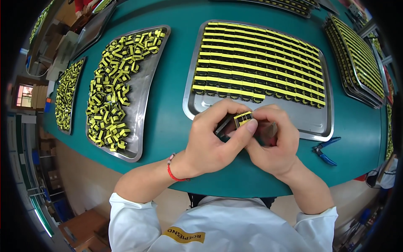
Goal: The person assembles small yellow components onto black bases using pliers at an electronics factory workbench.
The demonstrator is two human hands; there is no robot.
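Above the near edge of the large tray, both my hands are closed around one small yellow-and-black component (pixel 242 119), which looks like a small taped transformer. My left hand (pixel 216 140) pinches it between thumb and fingers. From the other side, the fingertips of my right hand (pixel 275 140) meet it. Dark, shiny metal shows inside the curled fingers of each hand; its kind is hidden. Just beyond, a metal tray (pixel 294 124) bears straight rows of matching components (pixel 260 63), with a bare strip along its near side.
To the left, a metal tray (pixel 145 101) holds a loose heap of such components; another heaped tray (pixel 69 96) lies farther left. Stacked trays of rows (pixel 357 59) stand at the right. Blue-handled cutters (pixel 325 152) rest on the green table (pixel 168 126). Another person's hand (pixel 86 5) shows far left.
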